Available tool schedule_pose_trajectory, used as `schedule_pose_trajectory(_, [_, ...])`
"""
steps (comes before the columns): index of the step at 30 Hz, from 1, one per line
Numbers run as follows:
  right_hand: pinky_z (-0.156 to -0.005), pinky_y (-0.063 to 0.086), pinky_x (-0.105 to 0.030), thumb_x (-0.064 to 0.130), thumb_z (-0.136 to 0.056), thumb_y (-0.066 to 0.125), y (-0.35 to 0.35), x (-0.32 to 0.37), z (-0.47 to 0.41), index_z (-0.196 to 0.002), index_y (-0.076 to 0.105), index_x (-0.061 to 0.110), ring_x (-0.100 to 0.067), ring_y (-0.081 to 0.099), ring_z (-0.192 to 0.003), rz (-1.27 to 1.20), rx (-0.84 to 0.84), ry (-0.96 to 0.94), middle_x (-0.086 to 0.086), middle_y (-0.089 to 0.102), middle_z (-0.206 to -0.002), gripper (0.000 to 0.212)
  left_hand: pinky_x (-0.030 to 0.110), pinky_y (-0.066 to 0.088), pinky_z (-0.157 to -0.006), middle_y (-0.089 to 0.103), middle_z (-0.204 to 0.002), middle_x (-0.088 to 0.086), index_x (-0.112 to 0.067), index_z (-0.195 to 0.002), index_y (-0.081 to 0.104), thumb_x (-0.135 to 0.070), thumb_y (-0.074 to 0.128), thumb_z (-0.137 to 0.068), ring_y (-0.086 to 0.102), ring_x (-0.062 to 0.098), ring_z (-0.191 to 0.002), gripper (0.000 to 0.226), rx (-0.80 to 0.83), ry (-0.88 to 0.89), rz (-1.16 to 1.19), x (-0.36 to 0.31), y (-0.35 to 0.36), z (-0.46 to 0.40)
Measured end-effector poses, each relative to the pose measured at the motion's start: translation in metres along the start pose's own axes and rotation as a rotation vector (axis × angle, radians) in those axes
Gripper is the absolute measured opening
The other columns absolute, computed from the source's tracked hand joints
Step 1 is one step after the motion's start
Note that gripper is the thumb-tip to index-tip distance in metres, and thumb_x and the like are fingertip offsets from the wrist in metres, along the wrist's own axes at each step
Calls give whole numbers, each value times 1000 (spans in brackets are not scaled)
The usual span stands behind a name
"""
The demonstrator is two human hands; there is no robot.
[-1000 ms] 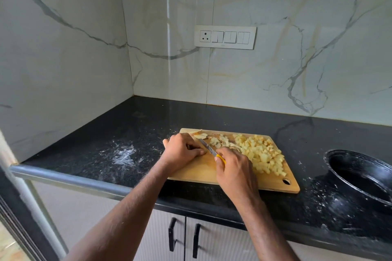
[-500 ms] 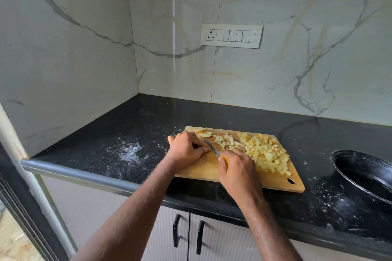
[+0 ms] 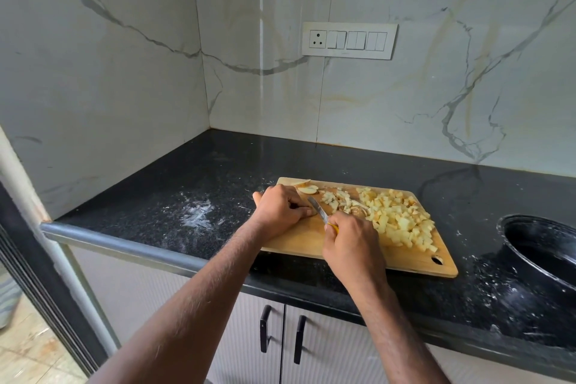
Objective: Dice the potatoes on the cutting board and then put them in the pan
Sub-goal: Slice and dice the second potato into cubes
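The landmark is the wooden cutting board (image 3: pixel 358 246), which lies on the black bench (image 3: pixel 174 196). On its left end the left hand (image 3: pixel 282 209) is curled over a piece of potato that is mostly hidden under it. The right hand (image 3: pixel 353 246) is closed around the yellow handle of a small knife (image 3: pixel 318 207), and the blade points toward the left fingers.

The diced potatoes (image 3: pixel 396 218) lie in a heap on the right half of the board, with some slices (image 3: pixel 307 188) near its far left corner.

I judge that the dicing is nearly finished. To do it well, keep the left fingertips tucked back from the blade, cut straight down and hold the piece steady.

The black pan (image 3: pixel 542 246) stands to the right of the board, apart from it. White dust is scattered on the bench at both sides of the board. Behind the board rises a marble wall with a switch plate (image 3: pixel 349 40), and below are cabinet doors with black handles (image 3: pixel 265 332).
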State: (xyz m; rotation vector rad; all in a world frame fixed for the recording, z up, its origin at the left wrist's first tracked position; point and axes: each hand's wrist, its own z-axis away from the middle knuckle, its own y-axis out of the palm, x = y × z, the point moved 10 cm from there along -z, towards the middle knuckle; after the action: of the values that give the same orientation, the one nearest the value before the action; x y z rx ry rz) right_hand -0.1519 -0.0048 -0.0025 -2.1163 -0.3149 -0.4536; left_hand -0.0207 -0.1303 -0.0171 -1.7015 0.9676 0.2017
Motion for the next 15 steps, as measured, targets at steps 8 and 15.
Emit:
schedule_pose_trajectory(8, [-53,46,-23,18,-97,57,9,14,-7,-111,68,16,-12,56,-73,99,61,-3,0,70,-94,18,51,46,-92,61,-70,-26,-35,-76,80,-50,78,-72,60,10,-85,16,-22,-46,13,3,-2,2])
schedule_pose_trajectory(15, [-53,41,-16,21,-98,59,-5,14,12,-107,68,17,-9,52,-66,98,36,-45,3,70,-88,15,39,26,-86,59,-76,-23,-31,-79,79,-51,77,-80,52,9,-94,19,-52,-112,-78,-1,-9,7])
